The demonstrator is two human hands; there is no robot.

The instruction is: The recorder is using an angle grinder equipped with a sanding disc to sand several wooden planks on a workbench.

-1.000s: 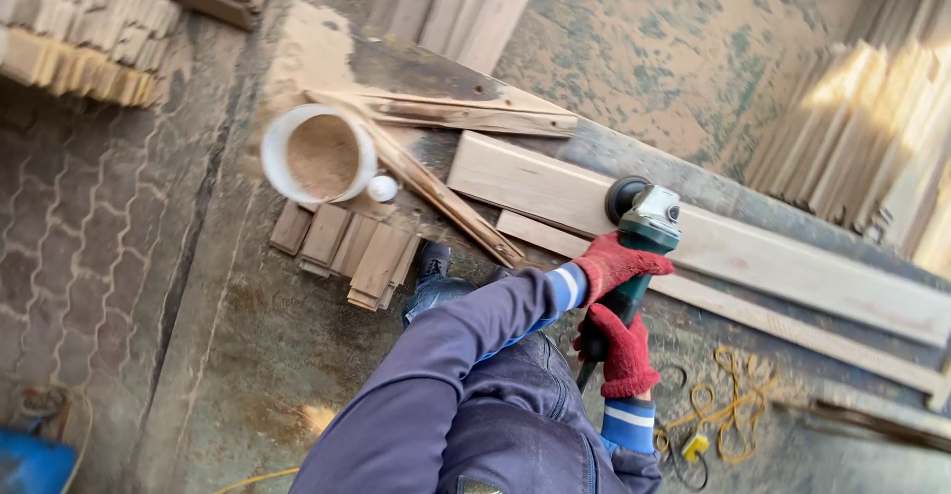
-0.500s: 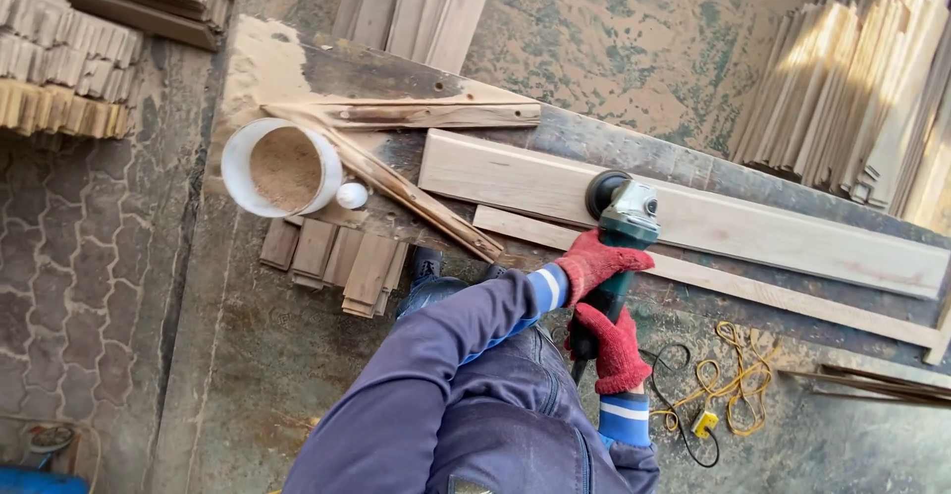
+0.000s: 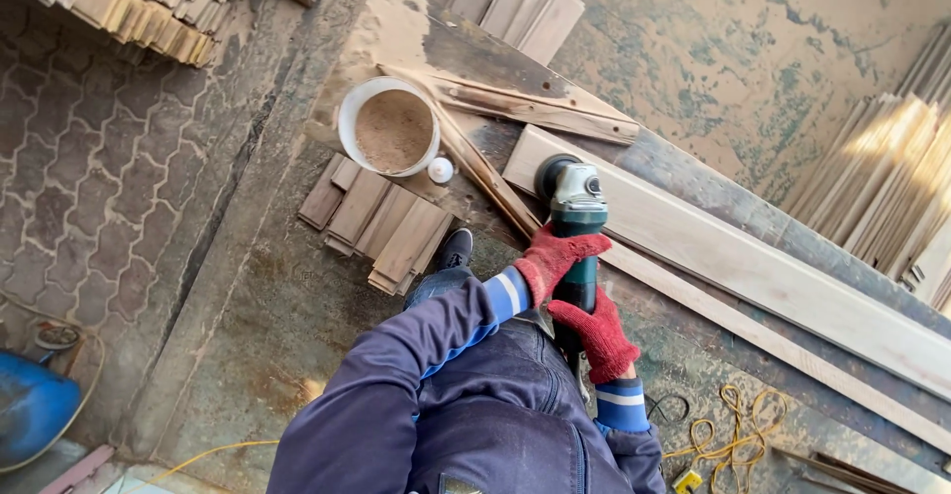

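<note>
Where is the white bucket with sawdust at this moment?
In the head view, the white bucket stands at the left end of the workbench, upper centre-left, with a small white ball beside it and short wooden slats just below.

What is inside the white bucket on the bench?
The white bucket holds tan sawdust, filling it close to the rim. Whatever lies beneath that surface is covered. A small white knob-like object sits just outside, against its rim.

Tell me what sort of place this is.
Most likely a woodworking shop or yard. A long pale board lies on a worn bench, both hands grip a power sander, and a white bucket holds sawdust, with stacks of cut slats around.
</note>
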